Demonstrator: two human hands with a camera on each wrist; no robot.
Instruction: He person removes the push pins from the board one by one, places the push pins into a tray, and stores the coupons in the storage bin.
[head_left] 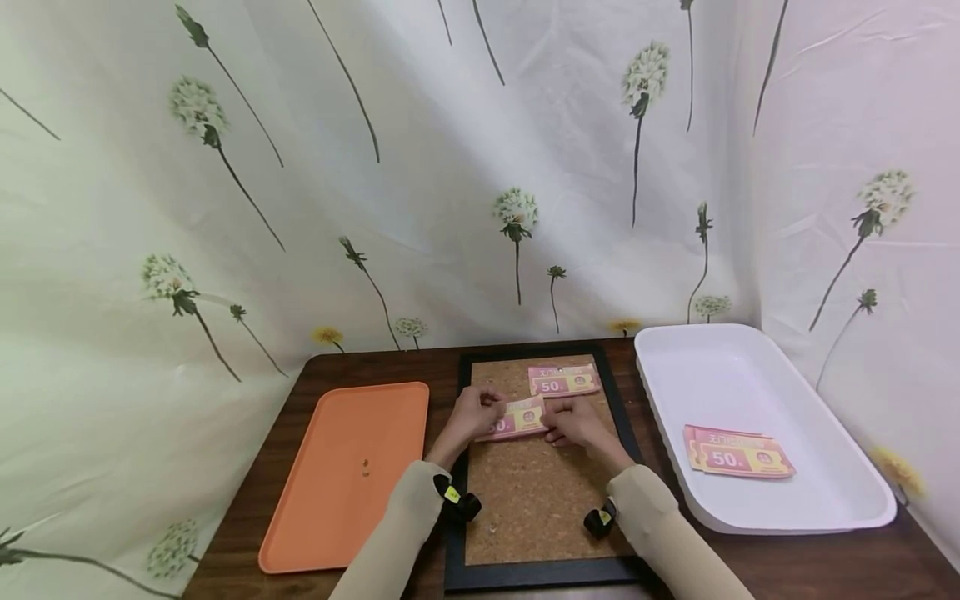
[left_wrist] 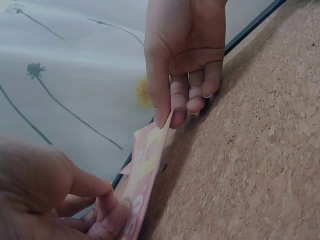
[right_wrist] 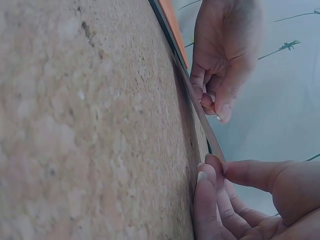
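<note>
Over the upper part of a black-framed cork board (head_left: 540,500), both hands meet at a pink-and-yellow coupon (head_left: 521,419) printed with a 50. My right hand (head_left: 576,422) pinches its right end between thumb and forefinger; that corner (left_wrist: 165,125) is raised off the cork. At the coupon's left end is my left hand (head_left: 476,414), its thumb and forefinger closed on a tiny pushpin (right_wrist: 218,117), mostly hidden by the fingertips. Another coupon (head_left: 562,382) lies on the board just above, with a small pin (head_left: 559,368) at its top edge.
Left of the board lies an orange tray (head_left: 337,508) with two small brass-coloured pins (head_left: 365,468). To the right stands a white plastic tub (head_left: 712,367) holding several overlapping coupons (head_left: 738,452). A flower-printed cloth (head_left: 450,250) hangs behind the dark wooden table (head_left: 300,433).
</note>
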